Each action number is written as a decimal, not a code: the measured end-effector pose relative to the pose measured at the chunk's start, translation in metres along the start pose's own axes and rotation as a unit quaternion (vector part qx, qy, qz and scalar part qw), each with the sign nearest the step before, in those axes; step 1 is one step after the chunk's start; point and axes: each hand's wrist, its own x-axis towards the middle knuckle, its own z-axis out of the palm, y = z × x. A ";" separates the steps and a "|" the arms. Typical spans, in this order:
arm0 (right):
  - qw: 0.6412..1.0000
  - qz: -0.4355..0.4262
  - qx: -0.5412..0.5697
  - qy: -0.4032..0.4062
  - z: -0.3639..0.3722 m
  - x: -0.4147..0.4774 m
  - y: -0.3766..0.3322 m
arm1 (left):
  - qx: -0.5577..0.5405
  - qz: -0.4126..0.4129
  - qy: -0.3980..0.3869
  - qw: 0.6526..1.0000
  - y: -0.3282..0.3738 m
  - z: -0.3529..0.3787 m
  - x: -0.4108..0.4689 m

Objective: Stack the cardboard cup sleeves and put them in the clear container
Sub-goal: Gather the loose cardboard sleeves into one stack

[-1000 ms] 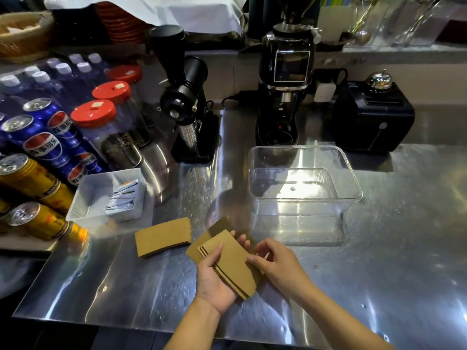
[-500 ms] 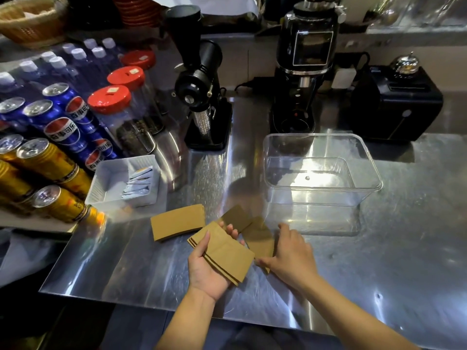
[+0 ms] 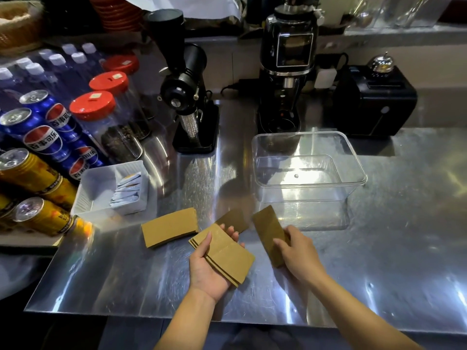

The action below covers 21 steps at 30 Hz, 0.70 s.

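Left hand point(image 3: 209, 270) palm up, thumb clamped over a stack point(image 3: 222, 256) of sleeves, long axis running from far-left to near-right. Right hand point(image 3: 297, 251) pinches a single sleeve point(image 3: 269, 231), lifted and tilted, long axis pointing away toward the container point(image 3: 307, 170) just beyond it. Half a second ago that sleeve lay flat under the right hand. A third sleeve point(image 3: 233, 219) peeks out behind the left fingertips; a fourth point(image 3: 169, 227) lies flat left of the stack on the counter point(image 3: 126, 274).
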 end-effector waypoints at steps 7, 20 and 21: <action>0.953 -0.006 0.300 -0.036 -0.010 -0.009 -0.019 | 0.015 -0.043 -0.029 0.999 -0.003 0.008 -0.001; 0.981 -0.146 0.106 -0.074 0.023 -0.034 -0.049 | 0.042 -0.061 -0.051 0.996 0.005 0.003 -0.011; 0.981 -0.157 0.089 -0.070 0.024 -0.034 -0.050 | 0.035 -0.055 -0.051 0.997 0.006 0.001 -0.012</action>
